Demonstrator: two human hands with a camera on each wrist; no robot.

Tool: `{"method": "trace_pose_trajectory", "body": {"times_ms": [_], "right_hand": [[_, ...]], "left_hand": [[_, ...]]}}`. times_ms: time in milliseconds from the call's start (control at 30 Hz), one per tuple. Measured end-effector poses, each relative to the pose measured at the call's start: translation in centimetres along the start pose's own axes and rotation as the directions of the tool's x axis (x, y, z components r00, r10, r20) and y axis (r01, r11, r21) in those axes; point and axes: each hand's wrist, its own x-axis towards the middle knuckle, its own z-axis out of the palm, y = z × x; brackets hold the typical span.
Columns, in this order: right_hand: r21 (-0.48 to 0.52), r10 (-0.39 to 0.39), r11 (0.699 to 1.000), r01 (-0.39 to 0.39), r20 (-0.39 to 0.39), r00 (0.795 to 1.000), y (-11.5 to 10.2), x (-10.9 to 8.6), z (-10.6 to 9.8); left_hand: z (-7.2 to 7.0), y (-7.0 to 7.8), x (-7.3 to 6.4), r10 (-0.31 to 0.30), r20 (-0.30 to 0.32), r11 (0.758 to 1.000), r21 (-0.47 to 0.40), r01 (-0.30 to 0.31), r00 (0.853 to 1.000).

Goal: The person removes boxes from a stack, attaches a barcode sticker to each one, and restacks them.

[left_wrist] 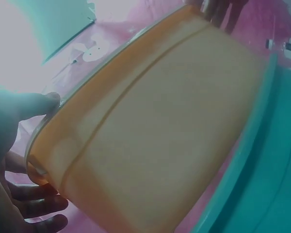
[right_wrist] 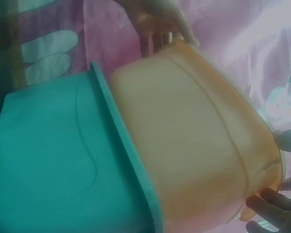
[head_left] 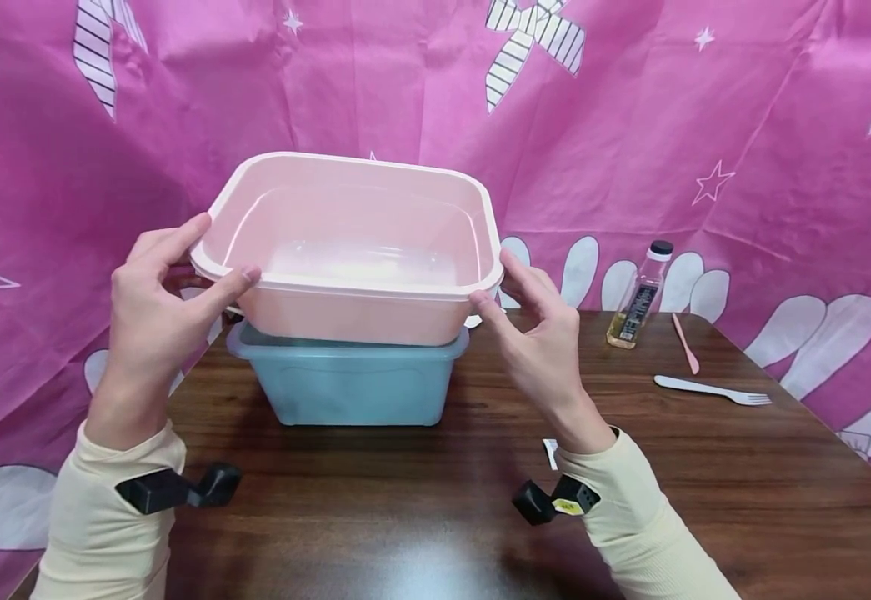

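A pink plastic bin (head_left: 352, 312) is held up by both hands, its open top tilted toward the head camera. At its left end my left hand (head_left: 161, 292) grips the rim, thumb on the front corner and fingers round the outside. My right hand (head_left: 543, 342) pinches the right front corner of that rim. Directly below stands a blue bin (head_left: 356, 387) on the table; the pink bin's base overlaps its rim in the head view. Both wrist views show the pink bin's outer wall (left_wrist: 165, 111) beside the blue bin's side (right_wrist: 63, 155).
On the wooden table (head_left: 375, 508), a bottle with a black cap (head_left: 638, 300) stands at the back right. Near it lie a pink knife (head_left: 685, 343) and a white fork (head_left: 713, 389). A small white fork head (head_left: 551, 452) shows beside the right wrist. Pink curtain hangs behind.
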Motion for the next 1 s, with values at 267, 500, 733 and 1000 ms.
{"method": "trace_pose_trajectory", "body": {"times_ms": [267,500,733,1000], "right_hand": [[0.049,0.020,0.999,-0.020,-0.004,1.000,-0.6,0.5,-1.5],[0.168,0.128,0.978,-0.122,-0.024,0.992,-0.9,1.7,-4.2],[0.283,0.155,0.951,-0.128,-0.074,0.985,-1.1,2.6,-8.0],[0.361,0.146,0.928,-0.091,-0.129,0.981,-1.2,3.3,-11.5]], "left_hand": [[0.9,1.3,-0.4,0.050,-0.073,0.997,-0.053,-0.054,0.996],[3.3,2.5,-1.0,0.049,-0.090,0.989,-0.136,-0.061,0.995],[6.1,3.5,-1.3,0.094,-0.045,0.970,-0.221,-0.102,0.995],[9.3,5.0,-1.8,0.084,-0.018,0.948,-0.308,-0.085,0.996]]}}
